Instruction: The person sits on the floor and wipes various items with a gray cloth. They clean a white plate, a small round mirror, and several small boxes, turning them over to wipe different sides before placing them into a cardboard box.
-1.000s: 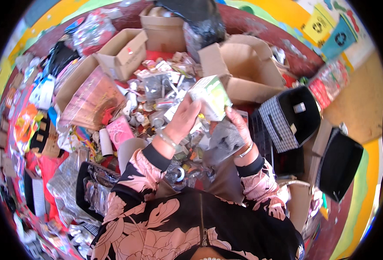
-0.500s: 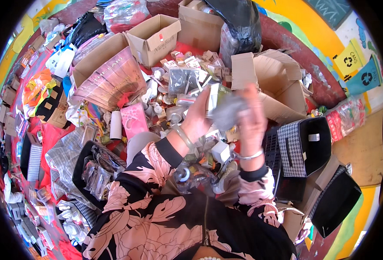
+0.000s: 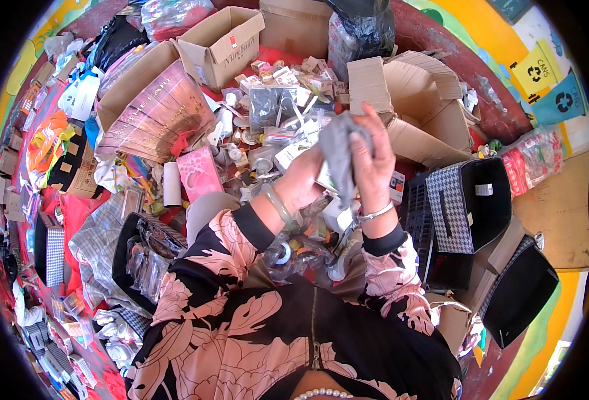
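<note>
In front of my chest both hands are raised over a heap of small goods (image 3: 268, 157). My right hand (image 3: 374, 163) grips a crumpled grey cloth (image 3: 336, 148), thumb pressed to it and fingertips pointing up. The cloth lies against a small whitish, green-edged item (image 3: 324, 177) held in my left hand (image 3: 301, 179); the cloth and fingers cover most of it, so its kind cannot be made out. Below my hands are a white box (image 3: 338, 217) and clear plastic packaging.
Behind the heap stand an open cardboard box (image 3: 220, 50) and a pinkish printed box (image 3: 158, 113). To the right are a torn open carton (image 3: 428, 110) and a black-lined houndstooth bin (image 3: 471, 207). A pink box (image 3: 199, 173) and white roll (image 3: 172, 185) sit left of my hands.
My right hand and the cloth have shifted slightly left, closer to my left hand, and the cloth now hides more of the item. The whole view has tilted a little.
</note>
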`<state>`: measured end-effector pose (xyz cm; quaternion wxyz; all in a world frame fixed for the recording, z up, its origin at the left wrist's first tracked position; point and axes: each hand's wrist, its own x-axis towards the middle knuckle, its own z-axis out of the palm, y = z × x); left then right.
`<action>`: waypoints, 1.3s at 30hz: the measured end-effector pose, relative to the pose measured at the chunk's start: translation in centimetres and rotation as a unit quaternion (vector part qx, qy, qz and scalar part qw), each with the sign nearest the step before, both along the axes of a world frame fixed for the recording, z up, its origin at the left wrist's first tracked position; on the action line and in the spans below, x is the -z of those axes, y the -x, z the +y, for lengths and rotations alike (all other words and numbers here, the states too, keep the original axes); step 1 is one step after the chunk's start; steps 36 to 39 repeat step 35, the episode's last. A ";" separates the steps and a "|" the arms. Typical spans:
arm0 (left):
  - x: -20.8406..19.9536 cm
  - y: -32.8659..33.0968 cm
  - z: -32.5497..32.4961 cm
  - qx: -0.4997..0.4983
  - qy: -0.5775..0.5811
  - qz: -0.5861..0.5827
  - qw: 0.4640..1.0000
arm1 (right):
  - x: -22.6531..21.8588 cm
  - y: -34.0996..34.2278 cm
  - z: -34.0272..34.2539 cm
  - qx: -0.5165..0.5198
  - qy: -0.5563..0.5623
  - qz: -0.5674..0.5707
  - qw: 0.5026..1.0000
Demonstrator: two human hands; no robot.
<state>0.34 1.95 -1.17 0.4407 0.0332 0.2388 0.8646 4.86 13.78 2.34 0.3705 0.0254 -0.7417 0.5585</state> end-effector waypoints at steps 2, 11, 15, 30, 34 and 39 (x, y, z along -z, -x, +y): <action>-1.1 0.4 -0.5 -0.047 0.010 -0.031 0.998 | -0.9 -0.7 -0.8 0.014 -0.280 0.034 0.959; -1.2 -0.1 -0.8 -0.077 0.051 0.358 0.929 | 0.5 0.6 2.8 0.072 -0.009 -0.019 0.997; -2.0 1.1 -1.3 -0.030 -0.050 -0.038 0.998 | 1.2 -0.6 8.9 -0.032 0.492 -0.015 0.870; -0.6 3.7 -2.3 -0.137 -0.044 0.082 0.986 | -0.6 -1.8 -2.8 -0.164 -0.262 -0.023 0.951; -1.3 3.7 -2.0 -0.153 -0.132 0.019 0.979 | -3.1 -3.0 -1.0 -0.223 0.305 -0.097 0.921; -1.2 3.7 -1.9 -0.153 -0.133 0.018 0.979 | -3.1 -3.0 -1.0 -0.222 0.304 -0.098 0.921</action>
